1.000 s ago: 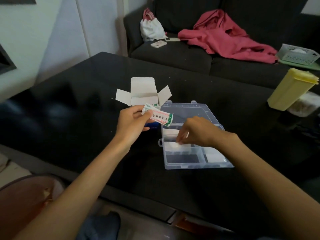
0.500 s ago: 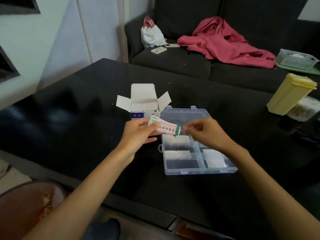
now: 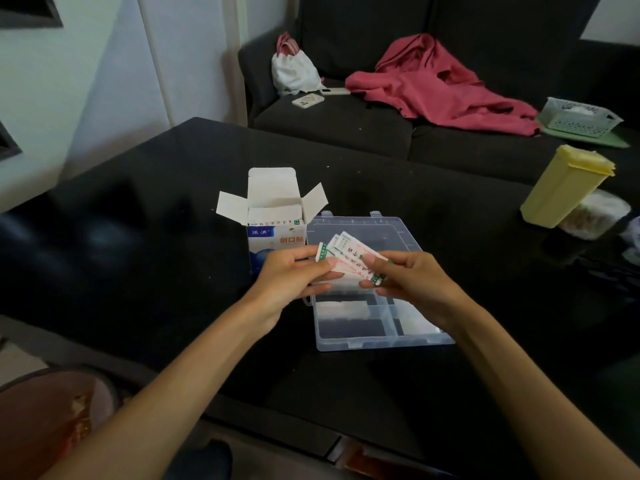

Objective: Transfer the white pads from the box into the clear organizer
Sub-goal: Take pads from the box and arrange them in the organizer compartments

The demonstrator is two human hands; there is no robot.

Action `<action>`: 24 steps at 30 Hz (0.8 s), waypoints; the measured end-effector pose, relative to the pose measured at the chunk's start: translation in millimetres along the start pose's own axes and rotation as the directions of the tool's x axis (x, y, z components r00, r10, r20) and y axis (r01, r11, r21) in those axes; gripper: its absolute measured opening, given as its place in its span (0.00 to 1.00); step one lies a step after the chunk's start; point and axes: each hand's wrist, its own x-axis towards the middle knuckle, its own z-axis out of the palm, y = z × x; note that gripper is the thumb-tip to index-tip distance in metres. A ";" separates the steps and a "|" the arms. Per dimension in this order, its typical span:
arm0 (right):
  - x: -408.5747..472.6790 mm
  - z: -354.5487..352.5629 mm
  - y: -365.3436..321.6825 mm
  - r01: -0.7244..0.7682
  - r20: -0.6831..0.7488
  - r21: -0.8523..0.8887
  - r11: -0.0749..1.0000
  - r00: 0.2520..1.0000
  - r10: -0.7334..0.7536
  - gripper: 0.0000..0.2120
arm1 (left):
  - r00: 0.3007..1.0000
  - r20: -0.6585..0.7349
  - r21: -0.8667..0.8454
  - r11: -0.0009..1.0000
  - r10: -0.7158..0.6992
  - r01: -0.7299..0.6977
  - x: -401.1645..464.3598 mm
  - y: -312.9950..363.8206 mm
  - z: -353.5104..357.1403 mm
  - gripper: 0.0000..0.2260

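A small white and blue box [image 3: 275, 233] stands open on the black table, flaps spread, with more white pads showing inside. To its right lies the clear organizer [image 3: 372, 336], lid open, with white pads in several compartments. Above the organizer, my left hand [image 3: 292, 277] pinches the left end of a fanned bunch of white pads [image 3: 349, 259] with red print and green ends. My right hand [image 3: 412, 277] pinches the right end of the same bunch.
A yellow lidded container [image 3: 566, 183] and a clear tub [image 3: 594, 214] stand at the table's right edge. Behind the table a dark sofa [image 3: 346, 129] holds a white bag, a phone, red clothing and a pale basket [image 3: 578, 116]. A chair [image 3: 45, 414] is at lower left.
My right hand came up from the organizer's compartments and took hold of the pads' right end. The bunch is now fanned out between both hands.
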 end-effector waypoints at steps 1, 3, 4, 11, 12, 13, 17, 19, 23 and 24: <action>0.4 -0.1 0.3 -0.004 -0.010 -0.010 1.000 1.000 0.004 0.04 | 1.000 -0.001 -0.004 1.000 -0.006 0.006 0.3 -0.1 -0.3 0.09; 1.4 -1.0 0.7 -0.008 -0.034 -0.040 0.999 0.999 0.007 0.06 | 1.000 -0.004 -0.007 1.000 -0.006 0.006 1.1 -0.5 -1.0 0.09; 1.9 -2.0 1.1 -0.012 -0.043 -0.044 0.999 0.999 0.011 0.07 | 1.000 -0.009 -0.004 1.000 -0.004 0.004 1.1 -0.6 -1.4 0.09; 4.7 -4.7 3.2 -0.038 -0.031 -0.034 0.999 0.999 0.037 0.07 | 0.999 -0.034 0.010 1.000 -0.029 0.029 2.6 -3.7 -5.7 0.11; 4.5 -5.8 2.7 -0.035 -0.048 -0.016 0.999 0.998 0.034 0.07 | 0.999 -0.040 0.012 0.999 -0.035 0.036 2.8 -3.4 -6.3 0.10; 4.6 -7.6 2.1 -0.032 -0.072 0.011 0.999 0.997 0.032 0.07 | 0.998 -0.047 0.010 0.999 -0.044 0.045 3.4 -3.1 -7.0 0.10; 3.6 -14.5 -0.6 -0.027 -0.142 0.134 0.991 0.989 0.046 0.08 | 0.994 -0.051 -0.013 0.995 -0.095 0.095 5.3 -2.8 -9.4 0.04; 3.9 -14.6 -0.2 0.041 -0.157 0.071 0.997 0.987 -0.030 0.09 | 0.993 -0.044 0.004 0.994 -0.112 0.112 5.8 -1.0 -10.7 0.04; 3.7 -13.0 5.9 0.260 -0.087 -0.322 0.910 0.949 -0.302 0.06 | 0.991 -0.135 0.191 0.981 -0.012 0.038 4.3 5.2 -21.1 0.07; 4.4 -15.7 6.4 0.285 -0.059 -0.417 0.863 0.939 -0.338 0.06 | 0.985 -0.167 0.266 0.964 0.049 -0.002 3.6 5.6 -25.1 0.09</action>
